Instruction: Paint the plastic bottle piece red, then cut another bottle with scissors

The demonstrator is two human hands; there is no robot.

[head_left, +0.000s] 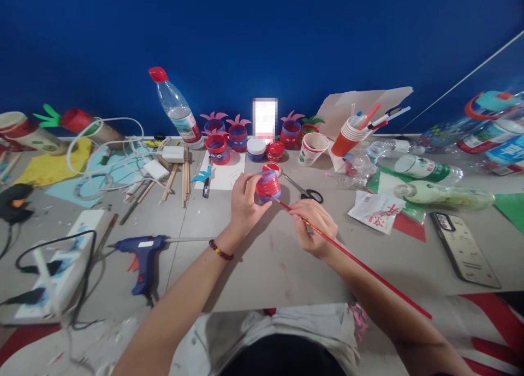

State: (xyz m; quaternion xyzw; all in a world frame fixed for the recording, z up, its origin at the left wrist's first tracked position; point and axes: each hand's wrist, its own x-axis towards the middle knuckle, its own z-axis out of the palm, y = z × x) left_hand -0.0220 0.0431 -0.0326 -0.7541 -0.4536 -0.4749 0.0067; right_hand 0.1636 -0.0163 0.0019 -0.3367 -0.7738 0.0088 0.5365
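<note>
Left hand (244, 201): fingers clamped on little cup (268, 186). Right hand (317, 242): fingers clamped on paintbrush (356, 259) — red paint (266, 190) could smear if wet and cup slips.

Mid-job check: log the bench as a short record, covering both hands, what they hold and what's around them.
Left hand: holds red-and-purple container
Right hand: holds paintbrush
Brush tip: at the container's lower edge; contact hard to tell
Beyond container: red jar, white-lidded jar, paper cup
Beyond right hand: scissors
Left side: glue gun
Right side: phone
</note>
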